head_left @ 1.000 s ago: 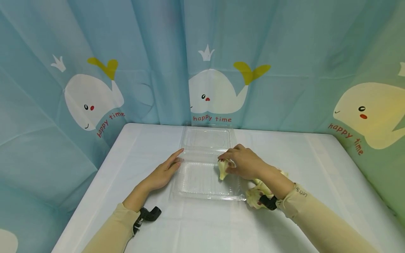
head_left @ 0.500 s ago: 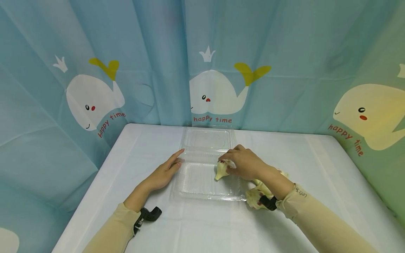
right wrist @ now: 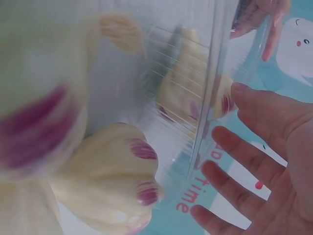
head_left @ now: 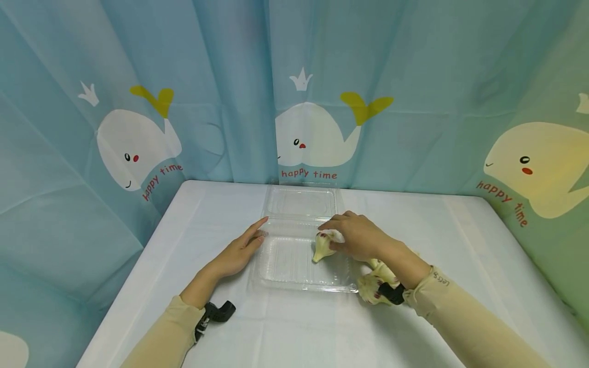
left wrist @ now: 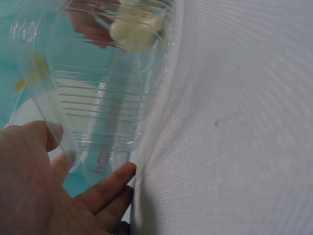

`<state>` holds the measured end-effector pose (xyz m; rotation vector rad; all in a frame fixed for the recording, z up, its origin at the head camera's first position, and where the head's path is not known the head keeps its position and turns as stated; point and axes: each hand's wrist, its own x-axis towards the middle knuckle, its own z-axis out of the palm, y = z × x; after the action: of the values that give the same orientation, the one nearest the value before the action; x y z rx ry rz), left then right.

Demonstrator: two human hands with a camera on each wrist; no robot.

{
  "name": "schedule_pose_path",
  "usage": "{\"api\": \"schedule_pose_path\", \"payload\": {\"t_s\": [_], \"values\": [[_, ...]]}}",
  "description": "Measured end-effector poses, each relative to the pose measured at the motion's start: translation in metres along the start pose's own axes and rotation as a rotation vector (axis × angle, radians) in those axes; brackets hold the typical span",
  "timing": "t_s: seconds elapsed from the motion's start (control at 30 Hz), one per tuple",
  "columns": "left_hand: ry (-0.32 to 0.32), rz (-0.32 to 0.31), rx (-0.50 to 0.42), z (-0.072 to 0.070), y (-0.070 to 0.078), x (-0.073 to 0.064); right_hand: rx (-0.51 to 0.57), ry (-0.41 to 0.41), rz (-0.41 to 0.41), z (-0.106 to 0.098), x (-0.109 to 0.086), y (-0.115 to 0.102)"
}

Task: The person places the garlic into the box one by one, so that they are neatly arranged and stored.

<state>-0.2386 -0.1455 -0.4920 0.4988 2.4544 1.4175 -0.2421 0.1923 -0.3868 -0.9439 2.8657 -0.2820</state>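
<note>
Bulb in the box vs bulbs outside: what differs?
Place: the inner bulb is inside the clear box; the outer bulbs lie on the table, right of it.
Count: one inner bulb, several outer bulbs.
Head view: the inner bulb shows nearly whole; the right forearm partly hides the outer bulbs.
Shared: cream with purple patches.

Garlic bulb (head_left: 323,246) in the container (head_left: 281,265), other bulbs (head_left: 369,289) to its right.

There's room in front, between the left hand (head_left: 236,255) and garlic bulbs (head_left: 370,289). The right hand (head_left: 358,236) covers the tray's (head_left: 282,261) right part.
</note>
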Motion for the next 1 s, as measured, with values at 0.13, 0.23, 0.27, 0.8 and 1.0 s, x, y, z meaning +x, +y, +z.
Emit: {"api": "schedule_pose_path", "payload": {"t_s": [0.13, 0.23, 0.27, 0.8, 1.0], "values": [[0.007, -0.007, -0.002, 0.000, -0.001, 0.000, 0.008, 0.000, -0.007, -0.002, -0.001, 0.002], [0.008, -0.010, -0.004, 0.001, -0.002, 0.000, 0.018, 0.000, -0.012, -0.003, -0.002, 0.004], [0.009, -0.012, -0.004, 0.001, -0.002, 0.000, 0.023, 0.001, -0.010, -0.003, -0.002, 0.004], [0.007, -0.011, 0.004, 0.001, -0.001, 0.000, 0.052, 0.018, 0.023, -0.011, -0.011, 0.014], [0.003, -0.002, -0.007, 0.000, -0.001, 0.000, 0.053, 0.033, 0.025, -0.012, -0.015, 0.018]]}}
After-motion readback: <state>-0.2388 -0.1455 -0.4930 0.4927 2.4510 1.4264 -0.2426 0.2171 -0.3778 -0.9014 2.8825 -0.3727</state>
